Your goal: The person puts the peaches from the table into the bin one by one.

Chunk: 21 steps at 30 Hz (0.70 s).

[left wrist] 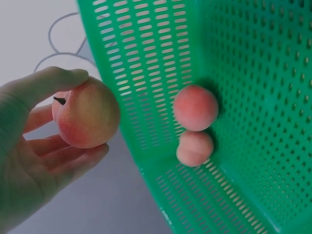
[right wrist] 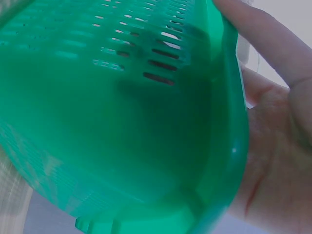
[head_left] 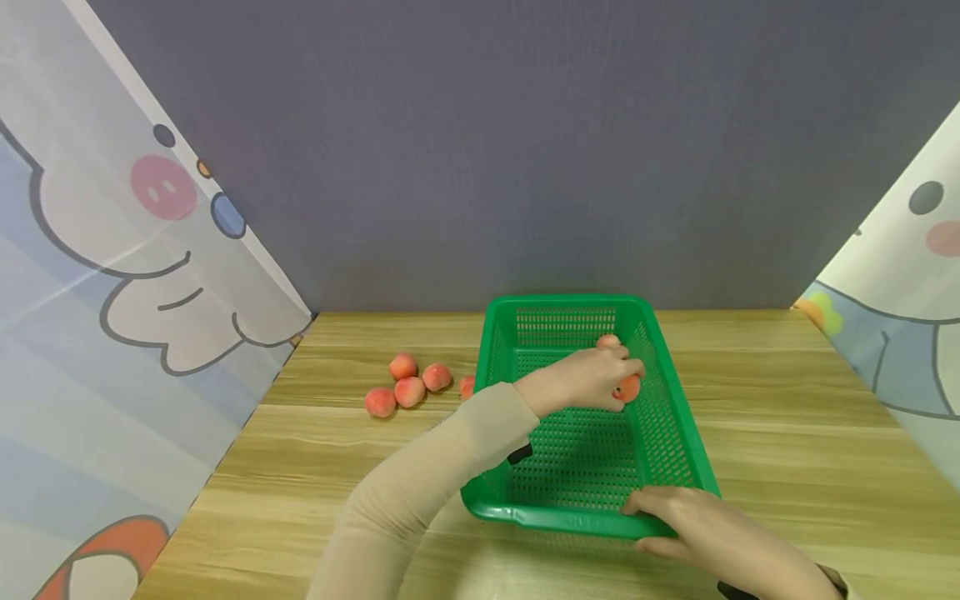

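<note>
My left hand [head_left: 588, 377] reaches over the green basket [head_left: 581, 522] and holds a peach [head_left: 628, 388] between thumb and fingers. The left wrist view shows this peach [left wrist: 90, 114], stem visible, beside the basket wall [left wrist: 131, 63]. Two other peaches lie touching inside the basket, one reddish [left wrist: 196, 107] and one paler [left wrist: 195, 148]. At the basket's near right corner, my right hand [head_left: 708, 529] grips the rim, its thumb and fingers on either side. The right wrist view has the hand [right wrist: 273, 146] against the basket's rim [right wrist: 236, 141].
Several peaches [head_left: 409, 392] lie on the wooden table [head_left: 300, 467] left of the basket, one [head_left: 467, 387] partly hidden by the basket's left side. A grey wall [head_left: 525, 167] stands behind the table, with cartoon-printed panels [head_left: 82, 333] at both sides.
</note>
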Each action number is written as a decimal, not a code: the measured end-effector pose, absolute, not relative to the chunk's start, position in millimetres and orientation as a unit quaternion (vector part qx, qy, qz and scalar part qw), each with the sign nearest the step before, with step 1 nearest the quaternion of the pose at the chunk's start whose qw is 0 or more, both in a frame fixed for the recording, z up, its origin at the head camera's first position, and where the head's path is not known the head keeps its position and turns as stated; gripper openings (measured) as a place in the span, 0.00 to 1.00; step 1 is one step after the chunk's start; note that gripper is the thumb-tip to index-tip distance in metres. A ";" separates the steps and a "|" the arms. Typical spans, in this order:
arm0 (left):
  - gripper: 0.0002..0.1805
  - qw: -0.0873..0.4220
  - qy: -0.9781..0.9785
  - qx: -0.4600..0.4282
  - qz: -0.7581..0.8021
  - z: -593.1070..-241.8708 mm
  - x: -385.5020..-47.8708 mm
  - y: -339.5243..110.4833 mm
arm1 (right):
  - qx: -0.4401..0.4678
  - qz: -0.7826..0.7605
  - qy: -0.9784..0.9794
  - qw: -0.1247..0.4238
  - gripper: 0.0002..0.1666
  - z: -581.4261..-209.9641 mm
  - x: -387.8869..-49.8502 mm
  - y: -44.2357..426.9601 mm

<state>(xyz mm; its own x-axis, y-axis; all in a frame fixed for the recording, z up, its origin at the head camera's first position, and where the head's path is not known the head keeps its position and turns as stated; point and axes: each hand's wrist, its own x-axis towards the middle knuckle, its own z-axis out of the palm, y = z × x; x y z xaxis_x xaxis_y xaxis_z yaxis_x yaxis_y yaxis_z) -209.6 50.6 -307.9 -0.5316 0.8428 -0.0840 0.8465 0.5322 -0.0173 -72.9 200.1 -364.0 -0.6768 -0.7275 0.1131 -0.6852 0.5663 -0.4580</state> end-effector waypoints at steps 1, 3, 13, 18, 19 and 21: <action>0.25 0.035 0.875 0.481 -0.030 -310.0 -210.1 52.0 | -0.401 -0.238 0.884 0.041 0.12 -364.0 -73.0 199.9; 0.24 0.040 0.876 0.479 -0.035 -313.9 -211.3 54.7 | -0.402 -0.236 0.884 0.036 0.12 -363.9 -73.0 199.7; 0.24 0.064 0.881 0.466 -0.046 -333.3 -216.1 65.7 | -0.411 -0.237 0.880 0.028 0.12 -364.5 -74.1 199.7; 0.25 0.071 0.882 0.464 -0.042 -342.7 -218.0 69.7 | -0.408 -0.236 0.881 0.027 0.12 -364.8 -73.7 199.7; 0.25 0.073 0.883 0.462 -0.043 -344.2 -218.2 70.6 | -0.408 -0.236 0.882 0.027 0.12 -364.8 -73.6 199.7; 0.26 0.074 0.884 0.460 -0.045 -347.1 -218.7 72.4 | -0.407 -0.236 0.882 0.026 0.12 -364.9 -73.5 199.7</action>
